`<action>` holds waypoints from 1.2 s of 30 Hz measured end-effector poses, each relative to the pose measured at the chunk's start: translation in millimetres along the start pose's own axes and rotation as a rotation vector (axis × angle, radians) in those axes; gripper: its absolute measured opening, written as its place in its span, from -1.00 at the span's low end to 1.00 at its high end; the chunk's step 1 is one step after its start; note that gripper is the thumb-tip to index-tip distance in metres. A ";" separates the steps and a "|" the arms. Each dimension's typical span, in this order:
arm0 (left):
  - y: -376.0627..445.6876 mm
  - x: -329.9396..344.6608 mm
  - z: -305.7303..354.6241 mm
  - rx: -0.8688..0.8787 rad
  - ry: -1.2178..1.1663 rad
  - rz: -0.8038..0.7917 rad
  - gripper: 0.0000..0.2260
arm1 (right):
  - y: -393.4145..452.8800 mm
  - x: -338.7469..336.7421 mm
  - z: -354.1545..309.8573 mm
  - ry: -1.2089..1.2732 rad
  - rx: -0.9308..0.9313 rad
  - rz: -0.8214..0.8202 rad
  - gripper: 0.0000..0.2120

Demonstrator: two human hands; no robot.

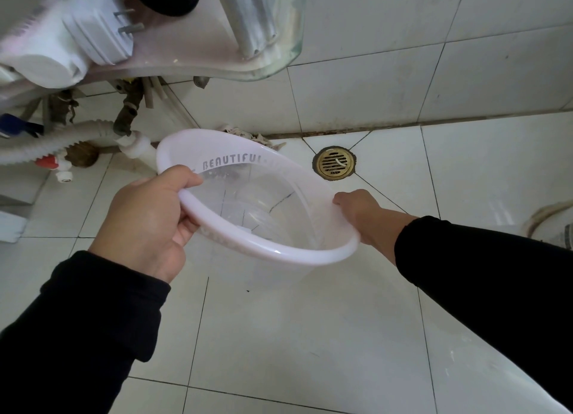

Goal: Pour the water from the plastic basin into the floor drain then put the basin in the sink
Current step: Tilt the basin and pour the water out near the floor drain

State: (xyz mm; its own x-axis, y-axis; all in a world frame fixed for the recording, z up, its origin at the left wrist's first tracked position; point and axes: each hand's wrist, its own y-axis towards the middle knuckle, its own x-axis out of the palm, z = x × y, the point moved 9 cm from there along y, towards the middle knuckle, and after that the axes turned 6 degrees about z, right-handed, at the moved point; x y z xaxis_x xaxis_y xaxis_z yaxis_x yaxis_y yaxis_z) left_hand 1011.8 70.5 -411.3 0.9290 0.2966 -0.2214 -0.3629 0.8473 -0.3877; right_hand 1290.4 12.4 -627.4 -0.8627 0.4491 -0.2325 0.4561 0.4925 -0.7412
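Both hands grip the rim of the translucent plastic basin, left hand near, right hand far right, held above the tiles just short of the brass floor drain. Tipping slowly toward the grate should limit splashing.

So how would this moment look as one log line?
left hand: grips basin rim | right hand: grips rim | basin: tilted near drain

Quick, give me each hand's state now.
Left hand: grips the translucent white plastic basin by its rim.
Right hand: grips the opposite rim.
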 end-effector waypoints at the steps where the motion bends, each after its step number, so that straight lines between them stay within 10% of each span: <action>1: -0.3 0.4 -0.1 0.000 0.002 -0.002 -0.88 | 0.1 -0.3 0.1 0.001 -0.001 -0.001 -0.73; 36: -8.9 5.5 6.8 0.023 0.000 -0.014 -0.90 | -0.1 -1.0 -0.8 0.035 0.001 -0.024 -0.74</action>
State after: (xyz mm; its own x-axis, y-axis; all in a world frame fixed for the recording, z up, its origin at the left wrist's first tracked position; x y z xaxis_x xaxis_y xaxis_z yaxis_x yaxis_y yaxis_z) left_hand 1020.7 67.6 -402.9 0.9341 0.2845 -0.2155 -0.3477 0.8614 -0.3702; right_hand 1291.3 12.5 -626.6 -0.8651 0.4632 -0.1924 0.4353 0.5029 -0.7467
